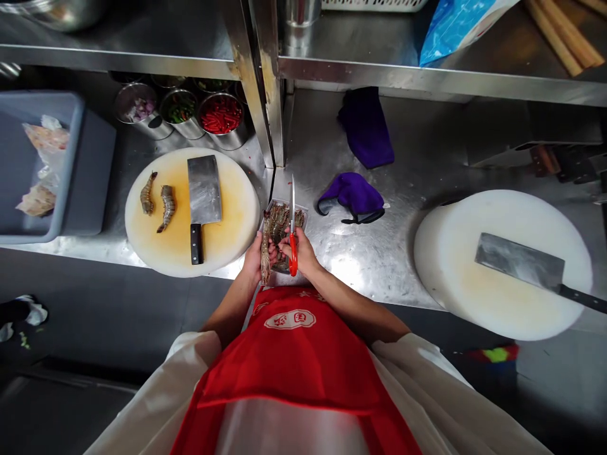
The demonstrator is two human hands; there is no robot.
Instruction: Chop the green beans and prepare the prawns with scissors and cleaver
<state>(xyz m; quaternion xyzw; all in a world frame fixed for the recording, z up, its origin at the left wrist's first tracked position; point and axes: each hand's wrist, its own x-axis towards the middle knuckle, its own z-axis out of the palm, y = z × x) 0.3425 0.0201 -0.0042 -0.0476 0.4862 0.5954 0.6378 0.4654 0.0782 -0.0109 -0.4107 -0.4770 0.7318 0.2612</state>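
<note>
My left hand (pixel 255 258) is closed around a raw shrimp (pixel 265 249), held lengthwise above the near counter edge. In my right hand (pixel 303 251) is a pair of scissors with red handles (pixel 293 256), the blades pointing away from me and looking closed. Beneath both hands sits a tray (pixel 305 218) of raw shrimp (pixel 281 216), partly hidden by the fingers. To the left, two headless shrimp (pixel 167 208) lie on a round white cutting board (pixel 237 189), beside a cleaver (pixel 205 193).
Purple cloths (pixel 353 193) lie on the steel counter (pixel 327 136). A second board (pixel 455 253) with another cleaver (pixel 521 259) stands right. Metal cups of chopped peppers (pixel 221 117) and a grey bin (pixel 90 170) are left. A shelf edge (pixel 427 79) and post (pixel 265 88) overhang the back.
</note>
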